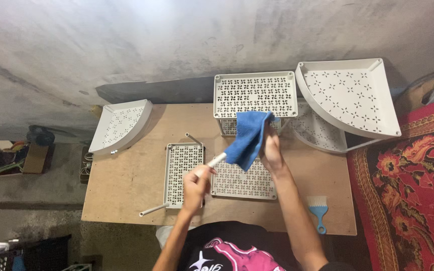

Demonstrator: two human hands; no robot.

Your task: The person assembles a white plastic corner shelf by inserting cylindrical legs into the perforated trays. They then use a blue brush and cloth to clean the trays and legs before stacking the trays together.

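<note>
Our left hand (pixel 195 181) is clenched around a white tube (pixel 217 159), and our right hand (pixel 271 149) grips a blue cloth (pixel 247 138) that drapes over the tube's far end above the middle of the table (pixel 126 180). Flat perforated white panels lie under our hands (pixel 243 181) and at 9 o'clock (pixel 181 170), a rectangular tray (pixel 255 94) stands at 12, quarter-round trays at 10 (pixel 120 125) and 2 (pixel 350 95), and a blue brush (pixel 318 212) at 4.

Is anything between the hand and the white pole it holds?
No. The left hand grips the white pole directly. The right hand wraps the blue cloth over the pole's upper part, so that part is hidden.
</note>
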